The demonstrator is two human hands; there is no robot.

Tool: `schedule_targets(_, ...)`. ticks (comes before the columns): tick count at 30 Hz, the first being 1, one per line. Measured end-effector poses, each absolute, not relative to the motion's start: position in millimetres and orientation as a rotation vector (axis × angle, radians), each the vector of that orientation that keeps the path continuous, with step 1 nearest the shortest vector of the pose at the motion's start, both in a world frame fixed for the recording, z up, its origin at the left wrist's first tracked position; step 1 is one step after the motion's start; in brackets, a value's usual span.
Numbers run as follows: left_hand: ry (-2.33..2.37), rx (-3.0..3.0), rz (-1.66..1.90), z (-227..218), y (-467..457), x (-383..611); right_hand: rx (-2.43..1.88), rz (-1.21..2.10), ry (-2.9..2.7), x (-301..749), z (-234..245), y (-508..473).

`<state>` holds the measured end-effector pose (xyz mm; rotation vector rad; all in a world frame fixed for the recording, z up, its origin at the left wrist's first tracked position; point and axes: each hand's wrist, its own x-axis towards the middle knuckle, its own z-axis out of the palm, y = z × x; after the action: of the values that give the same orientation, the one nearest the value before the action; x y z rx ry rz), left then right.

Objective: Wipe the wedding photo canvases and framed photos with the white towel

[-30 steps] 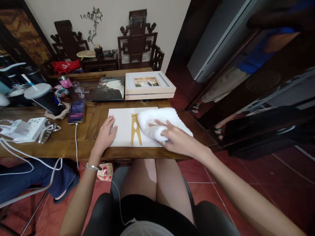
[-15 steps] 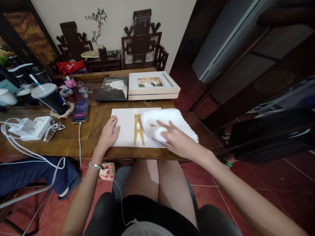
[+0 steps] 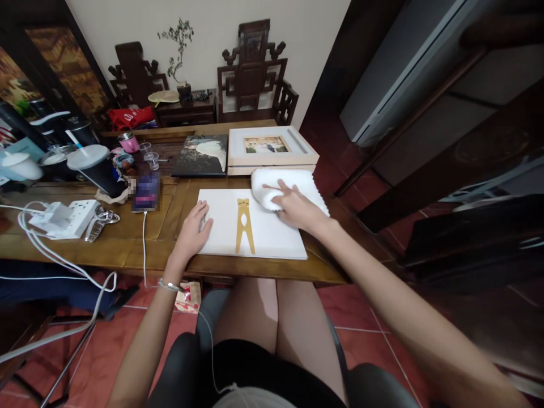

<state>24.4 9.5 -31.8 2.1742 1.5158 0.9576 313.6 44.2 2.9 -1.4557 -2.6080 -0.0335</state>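
"Cloth (image 3: 302,182) first: where is it?"

"Right of centre in the frame, bunched in my right hand (image 3: 300,209). I hold its folds beneath the palm, index and middle fingers stretched over the top, and it lies across the far right corner of the white board (image 3: 219,226)."

"And that's new?"

"Yes. Compared with half a second ago it sits higher, closer to the framed picture (image 3: 297,141). The board's near right corner, then hidden by cloth and hand, now shows."

"Does it touch the frame?"

"I can't tell. From this angle it overlaps the frame's near side, and its right end reaches past the board's edge."

"So what does the shift mean for the work?"

"As I judge it, the far corner gets the pressure now, and the near strip lies open for me to check. The board looks steady."

"Thanks to the other hand?"

"Probably. My left hand (image 3: 193,229) is spread flat on the board's left edge, thumb apart, gripping nothing."

"And the yellow shape (image 3: 243,207)?"

"Mid-board, left of the cloth and apart from it, legs toward the table's (image 3: 263,269) near edge, unmoved. Whether it's printed or loose, I can't say."
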Motion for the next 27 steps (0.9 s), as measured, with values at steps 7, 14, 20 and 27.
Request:
schedule_targets(7,1.526,2.19,0.96,-30,7,26,-1.372,0.06,-2.632,317,3,-26)
schedule_targets(14,1.51,2.208,0.962,-30,8,27,-1.283,0.324,-2.683,330,31,-88)
schedule_targets(20,1.514,2.218,0.949,-32,10,24,-1.34,0.291,-2.684,322,28,10)
schedule_targets(27,1.537,2.2,0.939,-30,10,24,-1.473,0.171,-2.652,306,24,70)
